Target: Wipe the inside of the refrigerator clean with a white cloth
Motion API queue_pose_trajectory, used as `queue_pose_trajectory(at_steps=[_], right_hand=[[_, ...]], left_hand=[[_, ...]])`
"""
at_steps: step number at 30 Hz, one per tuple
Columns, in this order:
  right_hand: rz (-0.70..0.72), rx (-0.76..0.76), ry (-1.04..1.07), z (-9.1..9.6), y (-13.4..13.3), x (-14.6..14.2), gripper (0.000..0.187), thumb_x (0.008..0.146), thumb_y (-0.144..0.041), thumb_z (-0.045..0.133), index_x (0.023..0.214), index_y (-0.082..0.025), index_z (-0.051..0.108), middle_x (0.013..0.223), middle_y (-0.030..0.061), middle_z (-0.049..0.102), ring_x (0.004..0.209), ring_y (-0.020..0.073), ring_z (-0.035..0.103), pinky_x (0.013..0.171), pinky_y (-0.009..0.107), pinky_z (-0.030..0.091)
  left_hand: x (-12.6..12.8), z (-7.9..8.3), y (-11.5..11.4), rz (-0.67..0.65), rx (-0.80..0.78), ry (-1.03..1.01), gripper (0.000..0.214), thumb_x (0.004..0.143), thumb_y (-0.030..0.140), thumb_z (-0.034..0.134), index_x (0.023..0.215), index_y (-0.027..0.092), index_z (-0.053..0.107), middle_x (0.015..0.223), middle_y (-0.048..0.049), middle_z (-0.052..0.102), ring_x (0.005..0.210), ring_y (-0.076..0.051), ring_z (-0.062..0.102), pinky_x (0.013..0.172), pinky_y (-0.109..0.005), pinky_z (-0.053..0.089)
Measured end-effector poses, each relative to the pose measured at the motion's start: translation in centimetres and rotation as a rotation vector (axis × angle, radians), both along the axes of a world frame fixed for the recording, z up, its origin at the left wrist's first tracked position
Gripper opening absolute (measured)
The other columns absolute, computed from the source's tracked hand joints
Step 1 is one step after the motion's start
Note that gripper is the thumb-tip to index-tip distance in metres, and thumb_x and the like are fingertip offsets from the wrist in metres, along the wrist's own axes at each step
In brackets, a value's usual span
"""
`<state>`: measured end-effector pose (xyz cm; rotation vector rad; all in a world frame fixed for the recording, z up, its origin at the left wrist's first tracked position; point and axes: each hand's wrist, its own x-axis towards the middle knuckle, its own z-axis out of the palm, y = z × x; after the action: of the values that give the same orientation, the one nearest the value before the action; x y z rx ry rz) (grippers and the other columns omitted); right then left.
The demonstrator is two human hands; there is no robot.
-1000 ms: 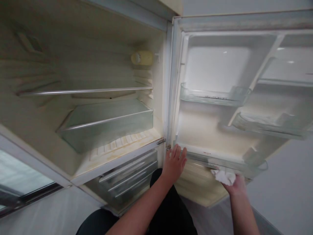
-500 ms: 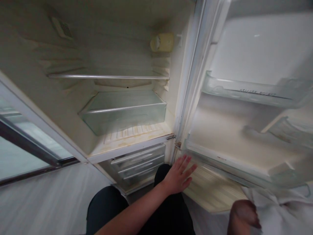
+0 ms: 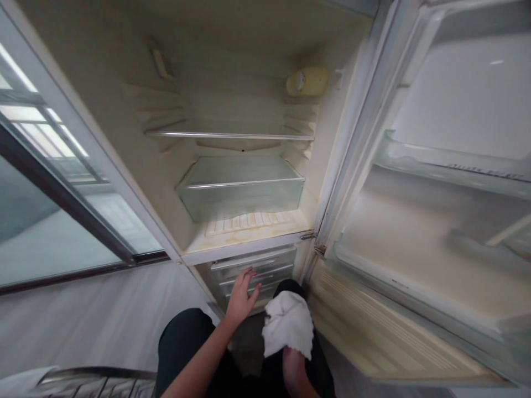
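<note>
My left hand (image 3: 244, 297) reaches forward with its fingers apart and nothing in them, in front of the freezer drawers (image 3: 259, 276). By my knee, my right hand (image 3: 293, 358) holds a white cloth (image 3: 289, 323), which drapes over the fingers and hides most of them. Before me stands an opened fridge (image 3: 253, 247). Inside it are a glass shelf (image 3: 236, 134) and a clear crisper drawer (image 3: 249, 196) above a ribbed, yellow-stained floor (image 3: 253, 224).
The fridge door (image 3: 415, 215) is swung out on the right with clear door bins (image 3: 452, 166). Below it, the ribbed freezer door (image 3: 381, 337) is also open. A window (image 3: 50, 138) lies left. A metal rack (image 3: 103, 381) stands at bottom left.
My left hand has moved left, from near the door hinge to before the freezer drawers. The right hand has brought the cloth from the door side to my knee. The view has turned left.
</note>
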<state>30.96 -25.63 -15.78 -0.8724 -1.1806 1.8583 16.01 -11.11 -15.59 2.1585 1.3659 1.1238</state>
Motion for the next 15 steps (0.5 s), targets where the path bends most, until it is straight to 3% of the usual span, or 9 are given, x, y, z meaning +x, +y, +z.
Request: queue_pose_trajectory(at_steps=[1, 2, 4, 6, 8, 11, 15], right_hand=[[0.112, 0.058, -0.070, -0.1, 0.6, -1.2, 0.045, 0.082, -0.067, 0.039, 0.084, -0.037, 0.073, 0.096, 0.0023, 0.079, 0.108, 0.0267, 0.074, 0.094, 0.050, 0.061], [0.120, 0.084, -0.072, -0.2, 1.0, -2.1, 0.051, 0.082, -0.069, 0.033, 0.084, -0.038, 0.073, 0.094, 0.0016, 0.079, 0.107, 0.0277, 0.074, 0.091, 0.052, 0.062], [-0.133, 0.027, 0.121, -0.9, 1.6, -2.9, 0.055, 0.082, -0.072, 0.030, 0.085, -0.039, 0.073, 0.090, 0.0001, 0.079, 0.102, 0.0311, 0.075, 0.083, 0.056, 0.063], [-0.444, -0.113, 0.386, -1.9, 2.0, -2.5, 0.049, 0.080, -0.071, 0.041, 0.086, -0.036, 0.074, 0.088, 0.0012, 0.078, 0.092, 0.0336, 0.076, 0.077, 0.058, 0.063], [-0.591, -0.223, 0.521, -3.1, 2.3, -1.5, 0.040, 0.078, -0.065, 0.054, 0.087, -0.031, 0.075, 0.089, 0.0044, 0.079, 0.084, 0.0318, 0.077, 0.076, 0.054, 0.064], [-0.618, -0.289, 0.577, -4.7, 3.0, -0.3, 0.028, 0.078, -0.051, 0.062, 0.088, -0.028, 0.073, 0.086, 0.0038, 0.078, 0.082, 0.0275, 0.076, 0.077, 0.048, 0.064], [-0.558, -0.324, 0.592, -5.4, 4.1, 0.4, 0.022, 0.079, -0.042, 0.057, 0.089, -0.029, 0.073, 0.083, -0.0010, 0.076, 0.084, 0.0249, 0.075, 0.080, 0.044, 0.063]], left_hand=[[-0.9, -0.1, 0.6, 0.037, -0.055, -0.055, 0.032, 0.091, 0.042, 0.057, 0.114, 0.021, 0.065, 0.128, -0.0145, 0.066, 0.124, -0.030, 0.064, 0.105, -0.053, 0.053], [-1.7, -0.2, 1.1, 0.075, -0.111, -0.108, 0.033, 0.090, 0.045, 0.057, 0.111, 0.021, 0.065, 0.121, -0.0134, 0.068, 0.117, -0.030, 0.067, 0.098, -0.051, 0.057], [-3.1, -0.3, 1.9, 0.152, -0.196, -0.213, 0.036, 0.086, 0.049, 0.058, 0.109, 0.021, 0.064, 0.116, -0.0128, 0.069, 0.109, -0.030, 0.069, 0.087, -0.048, 0.060], [-4.2, -0.3, 2.4, 0.208, -0.232, -0.321, 0.041, 0.082, 0.053, 0.061, 0.109, 0.021, 0.063, 0.118, -0.0134, 0.069, 0.107, -0.030, 0.070, 0.085, -0.048, 0.060], [-4.9, 0.1, 2.8, 0.246, -0.266, -0.445, 0.047, 0.078, 0.056, 0.065, 0.109, 0.021, 0.062, 0.119, -0.0140, 0.069, 0.104, -0.029, 0.070, 0.085, -0.046, 0.059], [-5.4, 0.9, 3.3, 0.303, -0.388, -0.635, 0.055, 0.071, 0.061, 0.069, 0.108, 0.020, 0.060, 0.107, -0.0116, 0.071, 0.093, -0.026, 0.071, 0.076, -0.040, 0.058], [-4.9, 1.4, 3.9, 0.316, -0.485, -0.773, 0.054, 0.075, 0.061, 0.065, 0.109, 0.020, 0.060, 0.104, -0.0089, 0.070, 0.089, -0.022, 0.071, 0.072, -0.035, 0.057]])
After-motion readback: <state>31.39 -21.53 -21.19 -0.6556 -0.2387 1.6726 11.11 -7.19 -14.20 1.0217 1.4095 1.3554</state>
